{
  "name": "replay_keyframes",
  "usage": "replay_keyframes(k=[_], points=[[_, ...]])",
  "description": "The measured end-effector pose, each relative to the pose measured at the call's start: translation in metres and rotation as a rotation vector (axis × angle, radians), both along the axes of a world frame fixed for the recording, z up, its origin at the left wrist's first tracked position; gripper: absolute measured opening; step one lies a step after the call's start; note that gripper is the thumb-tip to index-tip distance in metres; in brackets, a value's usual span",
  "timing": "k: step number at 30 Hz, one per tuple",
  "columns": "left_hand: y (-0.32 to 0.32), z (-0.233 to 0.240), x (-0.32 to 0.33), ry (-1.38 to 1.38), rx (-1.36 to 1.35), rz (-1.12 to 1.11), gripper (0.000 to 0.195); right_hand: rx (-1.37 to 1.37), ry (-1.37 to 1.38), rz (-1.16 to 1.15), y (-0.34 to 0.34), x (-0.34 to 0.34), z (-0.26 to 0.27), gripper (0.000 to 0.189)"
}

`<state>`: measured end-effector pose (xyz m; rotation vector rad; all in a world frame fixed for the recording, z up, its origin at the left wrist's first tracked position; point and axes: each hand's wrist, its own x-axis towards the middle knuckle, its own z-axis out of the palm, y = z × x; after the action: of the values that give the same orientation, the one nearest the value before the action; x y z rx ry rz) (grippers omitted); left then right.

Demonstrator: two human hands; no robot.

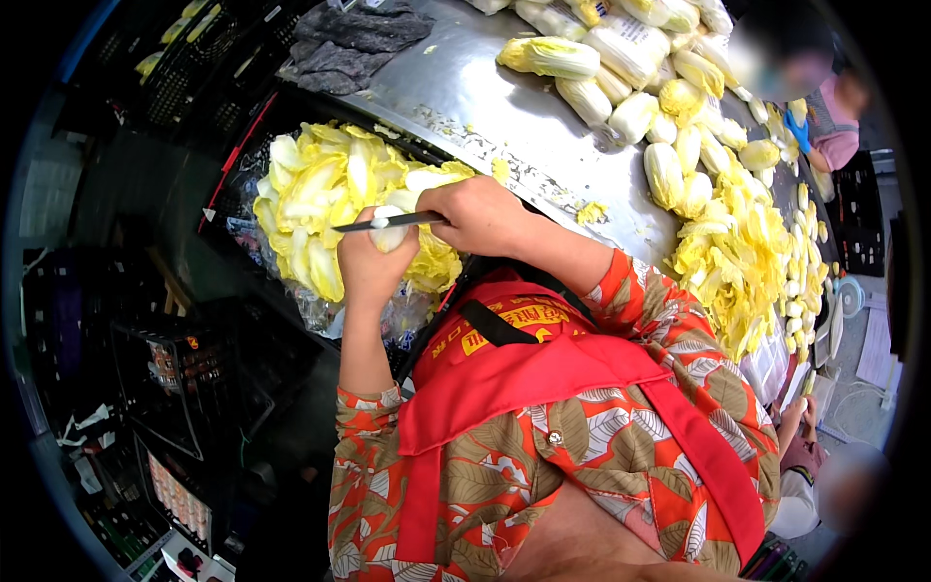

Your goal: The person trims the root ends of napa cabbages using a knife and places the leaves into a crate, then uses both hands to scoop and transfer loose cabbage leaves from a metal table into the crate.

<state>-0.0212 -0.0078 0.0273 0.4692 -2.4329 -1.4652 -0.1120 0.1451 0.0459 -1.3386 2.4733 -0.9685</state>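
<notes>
My left hand (376, 260) grips a napa cabbage head (389, 231), its pale cut base facing up between thumb and fingers. In my right hand (476, 211) is a knife (389, 221) with a dark blade, lying across that base; a small white bit clings to the blade. Both hands are over a black plastic crate (236, 164) heaped with loose yellow cabbage leaves (320, 196). The rest of the held head is largely hidden by my left hand and blends with the leaves beneath.
A steel table (465, 87) carries whole cabbages (629, 51), a leaf pile (727, 269) and a dark grey cloth (356, 44). One person's blue-gloved hand (798, 131) is across it; another person's hands (796, 415) are at lower right. Black crates (174, 371) stand left.
</notes>
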Motion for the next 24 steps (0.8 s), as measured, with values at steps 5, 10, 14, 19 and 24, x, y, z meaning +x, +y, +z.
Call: replay_keyframes(k=[5,10,14,19,24], points=[[0.004,0.002,-0.001,-0.013,-0.096,0.026,0.030,0.120,0.031,-0.016,-0.001,0.002,-0.001,0.012],[-0.003,0.002,0.003,-0.018,-0.038,0.036,0.031,0.467,0.031,-0.174,0.006,-0.022,-0.032,0.018],[-0.006,-0.002,0.001,-0.005,0.202,0.059,0.030,0.348,-0.078,-0.172,0.028,-0.033,-0.050,0.026],[0.010,-0.030,-0.018,0.064,1.118,0.092,0.044,-0.166,-0.466,-0.199,0.035,0.005,0.001,0.048],[0.064,-0.012,-0.061,-0.011,1.186,-0.028,0.056,-0.414,-0.332,-0.230,0.051,0.016,-0.013,0.075]])
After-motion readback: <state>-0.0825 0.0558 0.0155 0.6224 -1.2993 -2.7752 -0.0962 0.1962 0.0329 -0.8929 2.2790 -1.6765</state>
